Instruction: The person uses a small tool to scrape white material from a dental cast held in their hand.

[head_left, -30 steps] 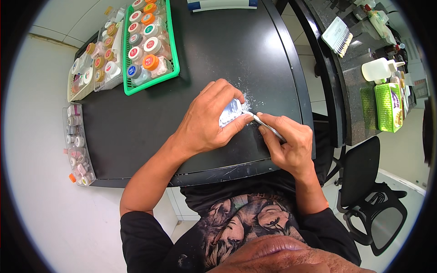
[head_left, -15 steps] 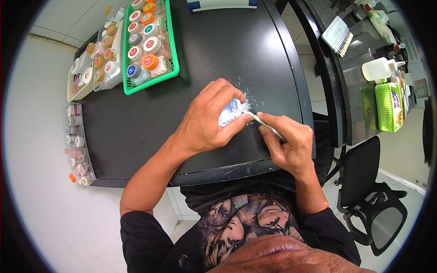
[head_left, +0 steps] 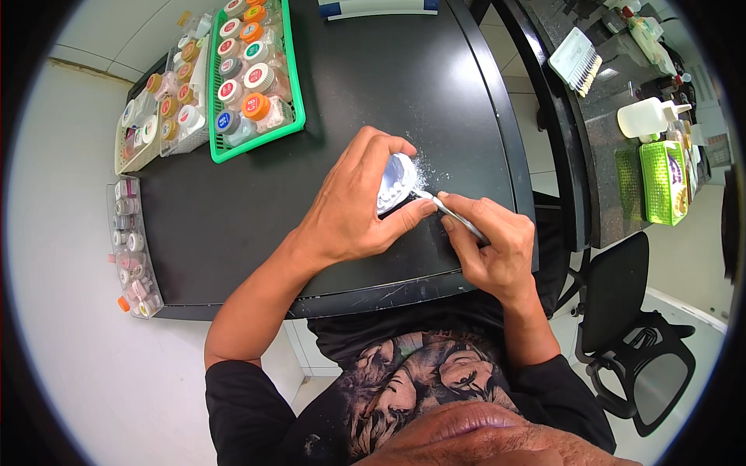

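Note:
My left hand (head_left: 353, 202) is closed around a white plaster dental model (head_left: 397, 180), its smooth bluish face and bumpy, tooth-like rim turned upward. In my right hand (head_left: 496, 242) is a slim metal carving tool (head_left: 460, 218), pinched between thumb and fingers. Its pale tip meets the model's right edge, beside my left thumb. White crumbs and powder (head_left: 429, 172) lie scattered on the black table (head_left: 249, 233) just beyond the model. My left palm and fingers hide part of the model.
A green basket (head_left: 298, 116) of capped jars stands at the back left, beside smaller bins of jars (head_left: 175, 116). A clear box (head_left: 132, 248) of small containers lines the left edge. To the right are a counter (head_left: 614, 194) with a squeeze bottle (head_left: 643, 119) and a black chair (head_left: 622, 303).
My left hand has turned the model, so more of its smooth face and bumpy rim shows. The right hand and tool have barely moved.

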Available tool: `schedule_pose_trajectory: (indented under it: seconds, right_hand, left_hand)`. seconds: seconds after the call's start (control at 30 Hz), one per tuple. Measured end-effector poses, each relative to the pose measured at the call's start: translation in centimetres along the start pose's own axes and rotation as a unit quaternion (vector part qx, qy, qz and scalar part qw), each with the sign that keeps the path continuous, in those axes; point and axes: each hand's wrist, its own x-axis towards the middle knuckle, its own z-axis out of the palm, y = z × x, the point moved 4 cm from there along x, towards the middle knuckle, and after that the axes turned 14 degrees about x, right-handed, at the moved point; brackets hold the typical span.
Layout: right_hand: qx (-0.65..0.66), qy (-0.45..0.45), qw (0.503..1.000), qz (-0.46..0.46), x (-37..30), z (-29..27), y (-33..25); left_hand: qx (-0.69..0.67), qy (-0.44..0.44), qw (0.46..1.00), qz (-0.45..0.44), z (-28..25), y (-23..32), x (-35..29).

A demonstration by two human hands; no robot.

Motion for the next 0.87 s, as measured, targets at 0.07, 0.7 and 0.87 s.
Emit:
schedule_pose_trajectory:
  seconds: [0.07, 0.7, 0.87]
  right_hand:
    - [-0.002, -0.005, 1.000, -0.001, 0.01, 0.00, -0.08]
    - [-0.006, -0.007, 1.000, 0.006, -0.02, 0.03, 0.03]
    - [-0.004, -0.007, 1.000, 0.009, -0.09, 0.03, 0.10]
  left_hand:
    - [0.007, 0.006, 1.000, 0.002, 0.01, -0.07, -0.11]
    - [0.014, -0.039, 0.999, 0.001, -0.59, 0.20, 0.12]
    - [0.005, -0.049, 0.999, 0.000, -0.54, 0.03, 0.11]
